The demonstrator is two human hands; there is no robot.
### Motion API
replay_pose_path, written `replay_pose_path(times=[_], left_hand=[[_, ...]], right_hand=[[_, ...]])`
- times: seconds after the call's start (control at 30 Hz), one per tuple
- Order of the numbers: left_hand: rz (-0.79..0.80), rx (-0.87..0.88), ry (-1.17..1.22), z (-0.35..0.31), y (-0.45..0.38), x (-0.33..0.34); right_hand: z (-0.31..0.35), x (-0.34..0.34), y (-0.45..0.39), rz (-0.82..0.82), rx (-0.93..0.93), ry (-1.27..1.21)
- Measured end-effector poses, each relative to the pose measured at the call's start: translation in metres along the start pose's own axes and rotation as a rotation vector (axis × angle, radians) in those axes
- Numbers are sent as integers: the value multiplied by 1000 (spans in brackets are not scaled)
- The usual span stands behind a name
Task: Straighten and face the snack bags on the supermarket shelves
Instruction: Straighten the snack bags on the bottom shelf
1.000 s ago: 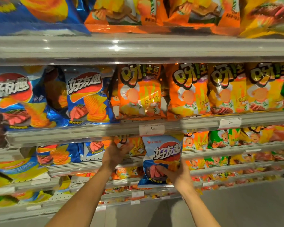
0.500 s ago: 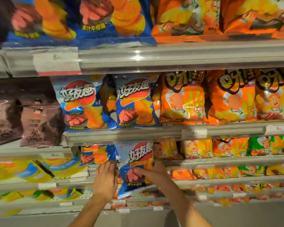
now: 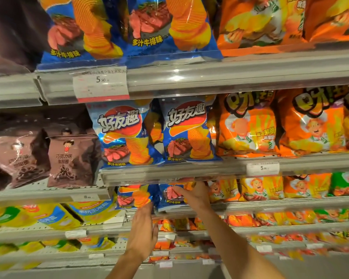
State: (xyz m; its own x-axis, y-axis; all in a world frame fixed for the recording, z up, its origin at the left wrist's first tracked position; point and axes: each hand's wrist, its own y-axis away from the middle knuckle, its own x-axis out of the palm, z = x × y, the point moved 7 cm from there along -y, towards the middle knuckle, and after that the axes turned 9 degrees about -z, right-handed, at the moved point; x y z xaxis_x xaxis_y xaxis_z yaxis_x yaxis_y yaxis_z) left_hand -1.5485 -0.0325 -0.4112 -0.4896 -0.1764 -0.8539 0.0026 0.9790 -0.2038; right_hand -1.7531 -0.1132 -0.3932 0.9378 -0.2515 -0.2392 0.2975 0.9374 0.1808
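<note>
On the third shelf down, a blue chip bag (image 3: 170, 200) with a steak picture stands upright under the shelf edge. My right hand (image 3: 196, 195) grips its right side, thumb laid across the front. Beside it on the left stands another blue chip bag (image 3: 132, 197). My left hand (image 3: 143, 230) is below these bags with straight fingers pointing up, fingertips at the shelf rail (image 3: 250, 206) under them, holding nothing. Two matching blue bags (image 3: 187, 129) face forward on the shelf above.
Orange snack bags (image 3: 248, 125) fill the right of the shelves, brown chocolate snack bags (image 3: 71, 156) the left, yellow bags (image 3: 54, 216) lower left. A price tag (image 3: 101, 83) hangs on the upper rail. Grey floor (image 3: 320, 268) lies at the bottom right.
The view has moved closer and shifted left. My right hand has pushed the blue bag up into the third shelf beside its twin. My left hand has let go and dropped below the bags.
</note>
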Motion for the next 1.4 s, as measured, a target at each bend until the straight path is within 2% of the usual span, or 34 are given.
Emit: replay_pose_path(times=[0.17, 0.27, 0.67, 0.77, 0.87, 0.97, 1.1, 1.27, 1.4], left_hand=[[10, 58, -66, -4, 0, 4], [41, 70, -136, -3, 0, 6], [-41, -8, -147, -19, -2, 11], [-130, -62, -154, -31, 2, 13], [-269, 2, -26, -56, 6, 21], [-271, -5, 230, -90, 9, 41], [-172, -111, 429, -141, 1, 79], [-196, -247, 521, -212, -6, 111], [-276, -191, 444, -269, -13, 125]], right_hand=[[-4, -3, 5, -162, -80, 31], [-5, 1, 11, -202, -124, 9], [-10, 4, 17, -57, -112, 153], [-14, -10, 27, -58, -145, 219], [-21, -29, 39, 13, -200, 251], [-29, -66, 40, 32, -240, 174], [-46, -147, 21, -56, -219, 126], [-70, -266, -12, -260, -183, 124], [-83, -350, -30, -427, -195, 174]])
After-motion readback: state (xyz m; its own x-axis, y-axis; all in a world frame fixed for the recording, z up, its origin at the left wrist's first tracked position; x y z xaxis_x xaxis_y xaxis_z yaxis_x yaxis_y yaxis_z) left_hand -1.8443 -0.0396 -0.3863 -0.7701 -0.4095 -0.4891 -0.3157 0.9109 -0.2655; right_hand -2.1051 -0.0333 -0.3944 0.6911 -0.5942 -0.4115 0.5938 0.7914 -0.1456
